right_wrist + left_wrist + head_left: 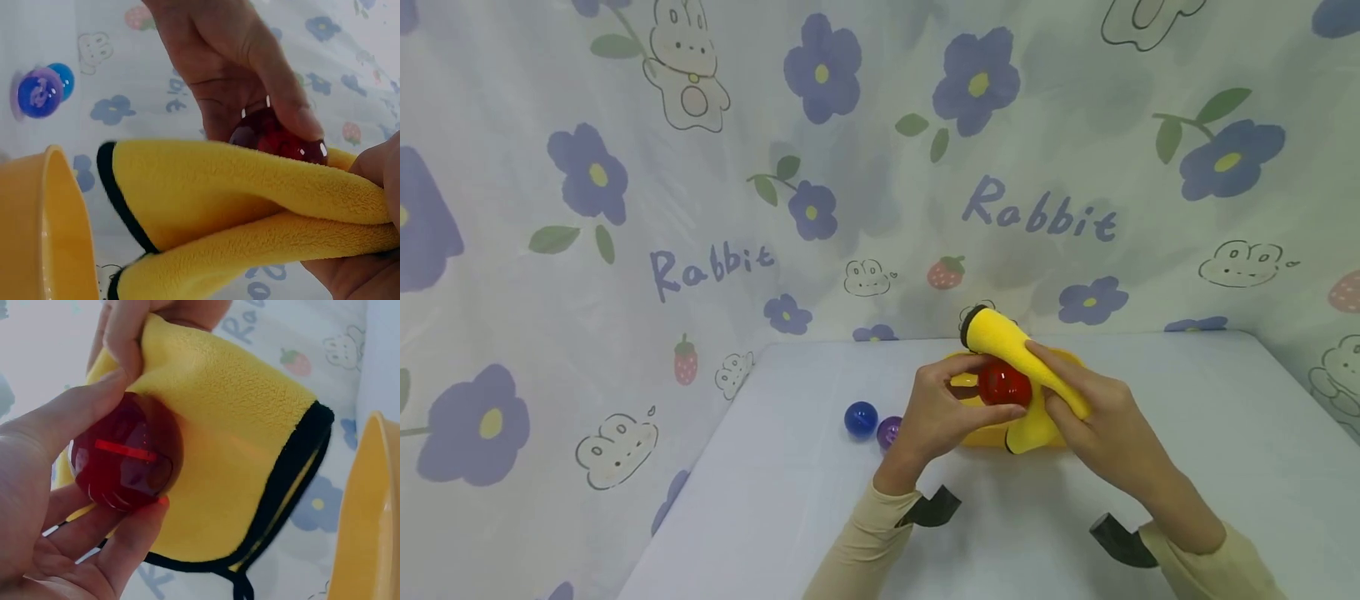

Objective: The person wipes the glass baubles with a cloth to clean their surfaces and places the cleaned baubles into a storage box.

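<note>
The left hand [942, 417] pinches a glossy red ball [1004, 385] between thumb and fingertips, holding it up above the yellow bowl [981, 435] near the middle of the white table [790, 492]; the fingers curl closely round the ball, as the left wrist view shows, with the thumb on top and the fingers beneath; the right hand [1101, 421] grips a folded yellow microfibre cloth with black edging [1011, 346], fingers and thumb closed over its bunched end while the free, folded end stands out past the ball; the cloth lies against the ball's far side, touching it.

By the look of it the wiping of this ball is under way rather than finished; the cloth is pressed to only one side, so the rest of its surface seems left to do; whether it is already clean I cannot tell. A blue ball [861, 418] and a purple ball [889, 432] sit on the table just to the left of the left hand, close together, apart from the bowl; I judge these have yet to be handled, though nothing shows it for certain; the inside of the bowl is mostly hidden behind the hands.
</note>
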`<state>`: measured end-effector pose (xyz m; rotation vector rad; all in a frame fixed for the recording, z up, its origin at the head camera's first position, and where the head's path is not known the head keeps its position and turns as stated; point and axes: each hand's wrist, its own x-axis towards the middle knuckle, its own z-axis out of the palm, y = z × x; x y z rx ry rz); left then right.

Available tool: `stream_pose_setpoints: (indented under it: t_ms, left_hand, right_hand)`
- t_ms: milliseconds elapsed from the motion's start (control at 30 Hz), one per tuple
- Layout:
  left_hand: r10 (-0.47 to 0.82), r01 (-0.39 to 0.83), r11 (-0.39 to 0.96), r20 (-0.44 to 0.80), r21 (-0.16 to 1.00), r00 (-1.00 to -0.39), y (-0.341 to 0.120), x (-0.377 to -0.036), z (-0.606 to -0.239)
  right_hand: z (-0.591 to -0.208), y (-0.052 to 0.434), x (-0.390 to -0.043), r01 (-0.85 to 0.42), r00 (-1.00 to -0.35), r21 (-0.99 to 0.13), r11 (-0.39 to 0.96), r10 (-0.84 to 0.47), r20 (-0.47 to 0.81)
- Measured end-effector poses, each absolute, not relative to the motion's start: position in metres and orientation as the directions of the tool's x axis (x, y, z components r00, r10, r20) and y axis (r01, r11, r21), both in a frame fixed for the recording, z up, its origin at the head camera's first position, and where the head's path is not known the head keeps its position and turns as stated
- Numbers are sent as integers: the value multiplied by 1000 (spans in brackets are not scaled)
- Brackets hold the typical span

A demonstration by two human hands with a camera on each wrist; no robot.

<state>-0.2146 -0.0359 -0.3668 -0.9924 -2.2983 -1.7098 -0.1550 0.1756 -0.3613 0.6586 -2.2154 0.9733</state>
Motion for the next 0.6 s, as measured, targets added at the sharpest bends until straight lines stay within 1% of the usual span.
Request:
stream_pose_setpoints:
  t_ms: [167, 267, 600]
  left_hand:
    - [449, 574, 93, 480, 814, -754, -38, -216, -367]
    - [442, 585, 53, 506, 810, -741, -38, -216, -367]
    - [340, 617, -33, 590, 786, -733, -37, -216, -370]
  right_hand:
    - [-363, 177, -158, -617, -731, -536, 576, -168, 661]
    - [-364, 176, -159, -605, -750, -564, 562, -164, 641]
    - [-363, 169, -154, -578, -789, -625, 525, -164, 592]
